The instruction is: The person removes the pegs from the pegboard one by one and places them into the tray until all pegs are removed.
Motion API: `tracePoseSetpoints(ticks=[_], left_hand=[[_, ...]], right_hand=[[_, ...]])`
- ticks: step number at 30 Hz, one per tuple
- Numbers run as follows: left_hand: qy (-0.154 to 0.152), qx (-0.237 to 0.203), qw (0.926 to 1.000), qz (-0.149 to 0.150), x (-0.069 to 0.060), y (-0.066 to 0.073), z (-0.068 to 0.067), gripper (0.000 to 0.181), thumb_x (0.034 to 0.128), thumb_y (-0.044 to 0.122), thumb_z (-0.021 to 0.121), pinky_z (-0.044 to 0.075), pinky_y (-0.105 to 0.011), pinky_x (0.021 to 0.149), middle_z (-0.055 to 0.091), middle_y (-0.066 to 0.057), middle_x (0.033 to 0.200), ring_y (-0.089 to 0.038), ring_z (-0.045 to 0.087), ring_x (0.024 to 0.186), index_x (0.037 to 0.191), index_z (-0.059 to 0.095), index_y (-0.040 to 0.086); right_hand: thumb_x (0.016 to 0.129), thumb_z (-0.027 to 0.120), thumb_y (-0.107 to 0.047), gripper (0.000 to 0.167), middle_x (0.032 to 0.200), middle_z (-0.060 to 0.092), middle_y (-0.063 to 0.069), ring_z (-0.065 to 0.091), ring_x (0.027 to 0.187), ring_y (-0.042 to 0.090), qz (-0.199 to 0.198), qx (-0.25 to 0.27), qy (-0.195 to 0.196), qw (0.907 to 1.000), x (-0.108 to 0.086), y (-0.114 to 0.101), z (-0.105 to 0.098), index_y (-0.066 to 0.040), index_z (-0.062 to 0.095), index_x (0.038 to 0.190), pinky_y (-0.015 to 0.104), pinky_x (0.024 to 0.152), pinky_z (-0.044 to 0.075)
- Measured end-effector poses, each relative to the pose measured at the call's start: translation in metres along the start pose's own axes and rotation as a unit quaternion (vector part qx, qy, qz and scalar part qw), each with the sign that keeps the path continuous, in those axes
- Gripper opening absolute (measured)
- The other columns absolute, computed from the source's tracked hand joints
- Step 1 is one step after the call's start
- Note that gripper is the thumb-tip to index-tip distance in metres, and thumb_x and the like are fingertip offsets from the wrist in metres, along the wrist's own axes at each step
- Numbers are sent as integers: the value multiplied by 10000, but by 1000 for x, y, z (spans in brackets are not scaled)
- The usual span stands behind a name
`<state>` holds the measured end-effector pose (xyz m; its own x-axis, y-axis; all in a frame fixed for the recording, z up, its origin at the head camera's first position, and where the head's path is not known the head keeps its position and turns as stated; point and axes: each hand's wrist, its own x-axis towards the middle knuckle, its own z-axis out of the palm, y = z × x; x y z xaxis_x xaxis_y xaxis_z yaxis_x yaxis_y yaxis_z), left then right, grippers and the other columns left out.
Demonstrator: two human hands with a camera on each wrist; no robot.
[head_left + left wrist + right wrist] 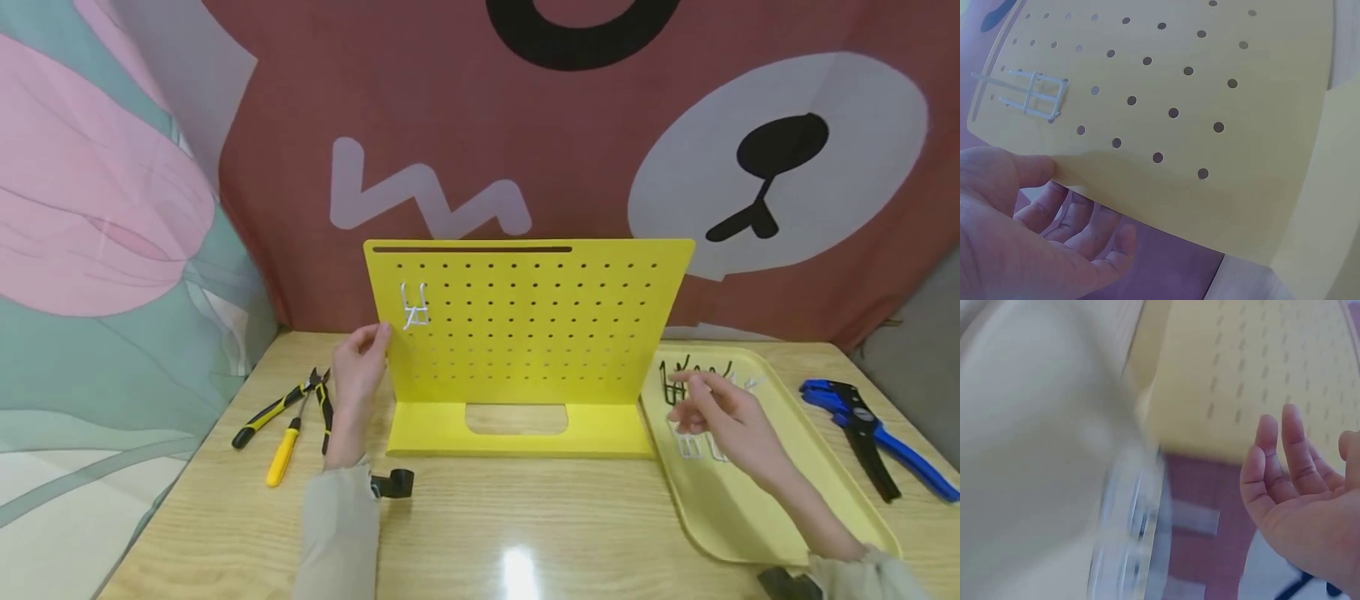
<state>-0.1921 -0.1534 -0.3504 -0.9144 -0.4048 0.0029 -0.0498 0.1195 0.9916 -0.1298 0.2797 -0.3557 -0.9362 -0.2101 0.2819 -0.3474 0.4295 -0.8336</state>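
A yellow pegboard (525,333) stands upright on its base on the wooden table. One white wire hook (416,307) hangs in its upper left holes; the left wrist view shows the same hook (1038,94) close up. My left hand (360,371) pinches the board's left edge, thumb on the front face and fingers behind (1047,225). My right hand (723,417) hovers above the yellow tray (795,508), its fingers loosely bent and nothing seen between them (1304,487). Black wire hooks (672,383) and white wire hooks (688,446) lie in that tray, partly hidden by the hand.
Left of the board lie yellow-and-black pliers (270,418) and a yellow-handled screwdriver (282,457). Blue-and-black wire strippers (862,425) rest right of the tray. A patterned cloth (450,108) hangs behind the table.
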Motion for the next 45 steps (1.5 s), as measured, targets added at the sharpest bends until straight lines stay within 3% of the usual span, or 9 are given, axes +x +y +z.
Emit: tracePoseSetpoints(ticks=[6, 12, 19, 30, 39, 42, 45], left_hand=[[-52, 9, 9999, -116, -1, -2, -1, 376, 977, 310, 554, 450, -270, 782, 597, -120, 1147, -185, 517, 963, 1212, 622, 25], [33, 59, 9998, -181, -1, -5, -5, 363, 981, 301, 548, 446, -238, 751, 589, -109, 1133, -170, 507, 937, 1206, 625, 27], [-1, 10, 10000, -81, -1, -5, -5, 368, 982, 293, 545, 440, -189, 711, 589, -118, 1120, -163, 506, 929, 1203, 621, 8], [-50, -99, 9999, -60, 1, -4, 0, 356, 976, 289, 561, 446, -259, 751, 595, -115, 1099, -158, 504, 915, 1193, 633, 17], [129, -82, 9998, 117, 2, -4, 2, 326, 961, 282, 584, 422, -203, 662, 609, -64, 956, -129, 502, 810, 1125, 670, 14], [143, -108, 9998, 131, 2, -4, 2, 320, 960, 279, 585, 420, -197, 645, 599, -48, 926, -139, 503, 800, 1114, 671, 12], [114, -141, 9998, 116, 2, -4, 2, 319, 962, 276, 581, 421, -193, 645, 592, -51, 929, -156, 504, 815, 1117, 669, 11]], right_hand=[[1041, 420, -163, 301, 764, 659, 129, 643, 658, 191, -11, 542, -139, 9984, 26, -23, 63, 68, 588, 1136, 290, 622, 546], [1011, 506, -188, 296, 762, 660, 126, 635, 677, 196, 32, 782, -438, 9960, 54, -46, 112, 62, 639, 1098, 313, 651, 548], [999, 531, -186, 265, 765, 663, 155, 633, 687, 300, -376, 1024, -713, 9915, 78, -82, 154, 29, 649, 1100, 308, 637, 537], [997, 532, -179, 265, 845, 670, 186, 631, 704, 331, -602, 1358, -1088, 9829, 108, -117, 195, -9, 619, 1182, 325, 617, 524], [992, 541, -176, 295, 798, 666, 169, 625, 665, 306, -574, 1688, -933, 9795, 122, -131, 213, -116, 564, 1280, 407, 626, 538], [993, 544, -193, 307, 902, 675, 214, 630, 696, 334, -424, 1755, -1043, 9780, 126, -134, 219, -114, 558, 1289, 345, 582, 516], [993, 544, -238, 309, 1032, 678, 167, 641, 694, 287, -391, 1550, -1131, 9807, 129, -137, 225, -97, 585, 1265, 301, 582, 502]])
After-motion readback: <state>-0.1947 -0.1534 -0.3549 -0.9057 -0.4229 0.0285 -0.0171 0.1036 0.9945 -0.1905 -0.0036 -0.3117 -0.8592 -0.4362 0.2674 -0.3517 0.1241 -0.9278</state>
